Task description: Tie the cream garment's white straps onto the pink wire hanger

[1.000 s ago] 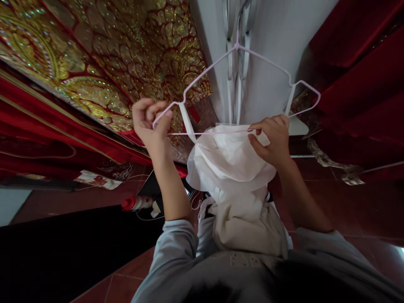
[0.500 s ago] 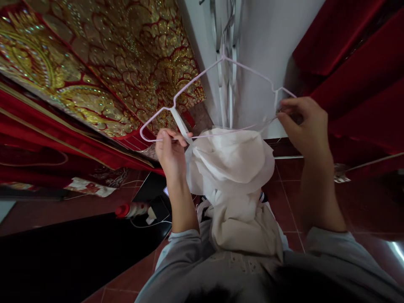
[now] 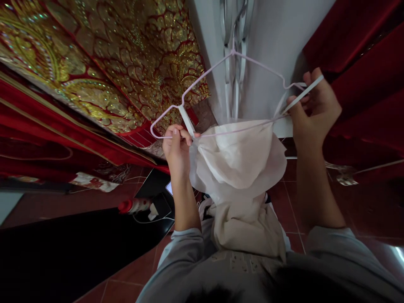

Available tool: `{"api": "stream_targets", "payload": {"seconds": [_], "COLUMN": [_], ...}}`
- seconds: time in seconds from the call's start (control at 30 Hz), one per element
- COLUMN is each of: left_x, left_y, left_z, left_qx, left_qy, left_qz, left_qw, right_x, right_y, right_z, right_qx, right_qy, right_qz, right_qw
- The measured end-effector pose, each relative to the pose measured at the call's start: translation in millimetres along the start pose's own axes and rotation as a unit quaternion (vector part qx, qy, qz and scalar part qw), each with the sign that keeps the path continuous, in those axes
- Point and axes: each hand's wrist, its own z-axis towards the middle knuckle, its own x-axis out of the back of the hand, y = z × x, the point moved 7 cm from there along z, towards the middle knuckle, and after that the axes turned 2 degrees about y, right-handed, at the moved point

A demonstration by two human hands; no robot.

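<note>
White garment (image 3: 240, 160) hangs below pink hanger (image 3: 206, 74), L strap (image 3: 187, 120) looped on it. L hand (image 3: 178, 145) pinching hanger's lower bar nr that strap; R hand (image 3: 317, 111) gripping R strap (image 3: 303, 96) nr hanger's R end. Gold cloth (image 3: 151, 54) upper L, red cloth (image 3: 369, 92) R; bottle (image 3: 135, 205) on black table (image 3: 78, 244).

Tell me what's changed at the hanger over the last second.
The right hand has left the bottom bar of the lilac hanger, moved right and up, and taken hold of the right white strap, drawing it outward. The left hand has shifted from the hanger's left end to the bottom bar, beside the left strap. That strap stays hooked in its notch.
</note>
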Motion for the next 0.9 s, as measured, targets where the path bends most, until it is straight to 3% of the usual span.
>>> {"api": "stream_targets", "payload": {"seconds": [0.1, 0.2, 0.33, 0.43, 0.5, 0.57, 0.63, 0.77, 0.9], "left_x": [0.3, 0.1, -1.0, -1.9, -2.4, -3.2, -4.5, -8.5, -10.4], "left_y": [-1.1, 0.7, 3.3, 1.0, -2.1, -5.9, -9.7, -11.7, -10.7], "left_z": [-0.8, -2.2, -3.0, -3.1, -3.6, -4.7, -6.3, -10.7, -14.7], "left_qx": [0.006, 0.003, 0.002, 0.014, 0.022, 0.030, 0.037, 0.031, 0.023], "left_qy": [0.007, 0.019, 0.015, 0.006, 0.005, 0.008, 0.014, 0.026, 0.037], "left_qz": [0.013, 0.016, 0.016, -0.004, -0.019, -0.020, -0.021, -0.024, -0.017], "left_qw": [1.000, 1.000, 1.000, 1.000, 1.000, 0.999, 0.999, 0.999, 0.999], "right_x": [13.1, 12.4, 12.7, 29.9, 43.6, 47.3, 37.6, 1.0, -16.9], "right_y": [-0.5, 1.9, 29.8, 30.4, 13.8, -6.3, -25.1, -53.5, -53.1], "right_z": [-5.9, -0.5, 14.0, 9.2, -6.2, -21.3, -28.6, -34.0, -33.7], "right_qx": [0.003, 0.005, -0.033, 0.013, 0.070, 0.091, 0.084, 0.107, 0.123], "right_qy": [0.075, 0.064, 0.041, 0.138, 0.223, 0.244, 0.172, -0.064, -0.140], "right_qz": [0.002, -0.028, -0.050, -0.003, 0.014, 0.026, 0.045, 0.023, -0.026], "right_qw": [0.997, 0.998, 0.997, 0.990, 0.972, 0.965, 0.981, 0.992, 0.982]}}
